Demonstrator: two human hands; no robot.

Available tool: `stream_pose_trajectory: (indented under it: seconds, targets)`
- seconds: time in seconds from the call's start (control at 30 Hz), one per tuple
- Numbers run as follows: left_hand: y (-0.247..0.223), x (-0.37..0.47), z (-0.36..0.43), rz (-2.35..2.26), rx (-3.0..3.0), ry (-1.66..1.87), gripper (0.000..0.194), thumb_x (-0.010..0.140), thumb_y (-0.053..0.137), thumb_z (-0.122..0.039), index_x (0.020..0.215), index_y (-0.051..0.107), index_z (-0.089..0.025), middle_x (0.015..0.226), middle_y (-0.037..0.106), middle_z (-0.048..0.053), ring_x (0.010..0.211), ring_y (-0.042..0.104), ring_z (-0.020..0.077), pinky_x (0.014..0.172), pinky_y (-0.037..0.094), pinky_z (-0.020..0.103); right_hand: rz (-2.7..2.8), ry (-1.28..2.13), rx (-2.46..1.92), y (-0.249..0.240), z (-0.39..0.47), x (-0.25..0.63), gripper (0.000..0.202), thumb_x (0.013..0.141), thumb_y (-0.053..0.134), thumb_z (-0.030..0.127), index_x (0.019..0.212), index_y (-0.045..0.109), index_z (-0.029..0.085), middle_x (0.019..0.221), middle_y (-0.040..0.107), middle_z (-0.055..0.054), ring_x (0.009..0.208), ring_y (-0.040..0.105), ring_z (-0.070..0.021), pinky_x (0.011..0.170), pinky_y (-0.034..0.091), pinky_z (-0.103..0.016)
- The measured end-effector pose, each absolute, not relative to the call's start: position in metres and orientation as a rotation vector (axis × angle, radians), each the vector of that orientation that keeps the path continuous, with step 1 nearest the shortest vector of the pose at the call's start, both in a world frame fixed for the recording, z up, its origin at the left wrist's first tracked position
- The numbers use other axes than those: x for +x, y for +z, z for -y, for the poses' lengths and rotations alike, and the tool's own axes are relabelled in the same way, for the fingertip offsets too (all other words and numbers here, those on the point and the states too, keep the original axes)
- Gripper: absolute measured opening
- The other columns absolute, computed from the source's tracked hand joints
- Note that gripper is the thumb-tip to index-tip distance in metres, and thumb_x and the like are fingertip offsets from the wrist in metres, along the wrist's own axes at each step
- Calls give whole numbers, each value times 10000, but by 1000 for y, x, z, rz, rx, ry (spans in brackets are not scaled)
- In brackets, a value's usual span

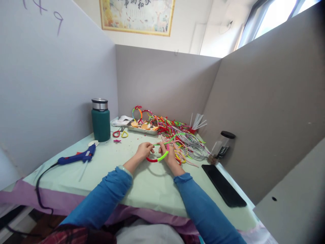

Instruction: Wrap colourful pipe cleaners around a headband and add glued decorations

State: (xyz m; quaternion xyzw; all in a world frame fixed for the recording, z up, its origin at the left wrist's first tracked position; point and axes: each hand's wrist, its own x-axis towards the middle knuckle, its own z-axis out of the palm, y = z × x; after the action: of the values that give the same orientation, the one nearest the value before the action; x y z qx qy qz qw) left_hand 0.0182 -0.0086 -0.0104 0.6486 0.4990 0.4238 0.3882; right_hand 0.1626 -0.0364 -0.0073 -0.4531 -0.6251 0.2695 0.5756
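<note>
I take this for a small handicraft workshop, one booth of it, rather than a home. Grey partitions (165, 78) box in a work table (144, 196) under pale green sheeting, and a handwritten 9 (58, 21) marks the left panel. The supplies I can make out are craft ones: a blue hot-glue gun (76, 158), a tangled heap of pipe cleaners (175, 127) and a metal tray (143, 130) of small parts. Above the back panel I see a gold-framed picture with Chinese lettering (137, 22), and a high window (274, 20).
</note>
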Motion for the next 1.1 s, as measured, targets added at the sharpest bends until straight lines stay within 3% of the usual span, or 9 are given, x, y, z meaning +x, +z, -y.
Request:
stream_pose_trajectory:
  seconds: [0.27,0.6,0.83,1.1]
  targets:
    - [-10,17,8,-1262,1652,1168,144,781,490,-268,741,572,-157,643,637,8,362,427,67,375,336,199,1352,1007,-932,-20,34,165,420,792,485,518,573,544,164,461,453,34,365,326,-57,354,225,-197]
    - [-1,19,16,-977,1447,1191,220,768,557,-349,767,557,-129,632,613,-7,350,376,31,350,268,179,1312,1041,-1074,-28,21,164,341,752,490,414,508,482,176,349,389,54,314,317,-66,340,215,-200]
    - [3,20,21,-869,1426,1179,312,729,610,-426,802,528,-134,656,620,-10,343,376,22,338,269,171,1250,1036,-1029,-29,17,165,324,736,517,441,548,483,180,386,411,58,318,313,-63,331,217,-201]
    - [-2,20,16,-879,1502,1172,249,754,573,-361,830,556,-125,646,609,-8,347,389,36,327,290,176,1387,1012,-869,-11,36,162,336,741,570,488,637,542,170,491,478,36,407,364,-71,388,249,-203]
